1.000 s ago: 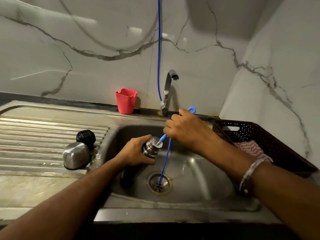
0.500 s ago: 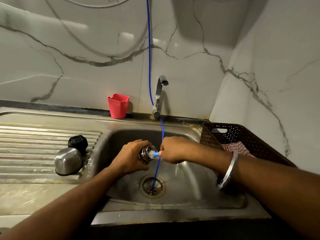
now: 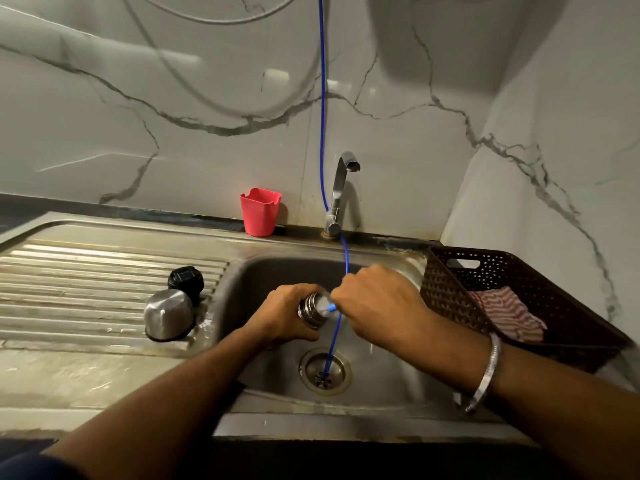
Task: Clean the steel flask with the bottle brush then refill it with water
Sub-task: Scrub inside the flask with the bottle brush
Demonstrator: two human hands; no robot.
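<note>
Flask (image 3: 311, 311) gripped by left hand (image 3: 282, 315) — right hand (image 3: 377, 304) fingers seemingly clench brush (image 3: 330, 307).

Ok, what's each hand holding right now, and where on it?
The left hand grips the flask round its body, just below the neck. The right hand grips the brush by its handle, which is mostly hidden in the fist.

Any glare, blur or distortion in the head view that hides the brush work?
Head view: dim light; wide-angle bend curves the walls; motion blur smears the bottle brush at the steel flask mouth; glare streaks on the wall tiles; both hands are sharp enough.
</note>
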